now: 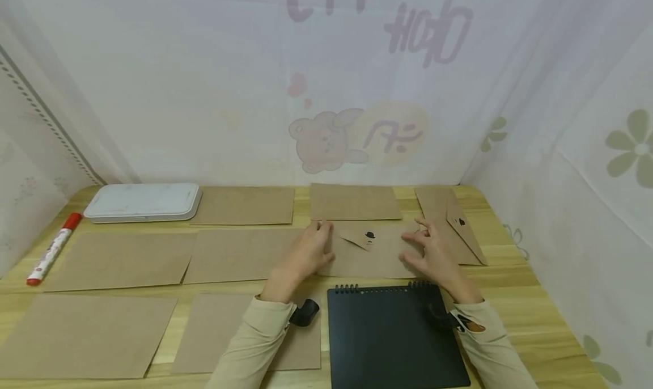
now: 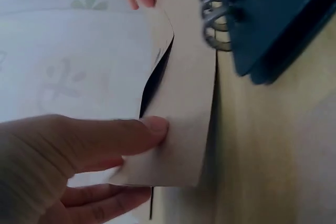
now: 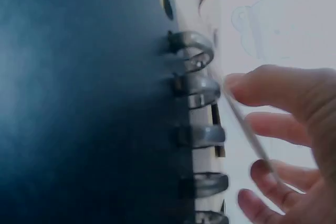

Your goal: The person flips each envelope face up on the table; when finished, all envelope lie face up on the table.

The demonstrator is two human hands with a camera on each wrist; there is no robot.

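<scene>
A brown kraft envelope lies lengthwise behind the notebook, its pointed flap printed with a small black hat and moustache. My left hand grips the left end; in the left wrist view its thumb is on the face and the fingers are at the other side. A dark gap shows under the flap in that view. At the right end, my right hand holds the envelope's edge between thumb and fingers. Close in front is the black spiral notebook, whose rings partly hide the envelope in the right wrist view.
Several more kraft envelopes lie in rows on the wooden table, including one at left and one turned crosswise at right. A white case sits at the back left beside a red-capped marker. Printed curtains surround the table.
</scene>
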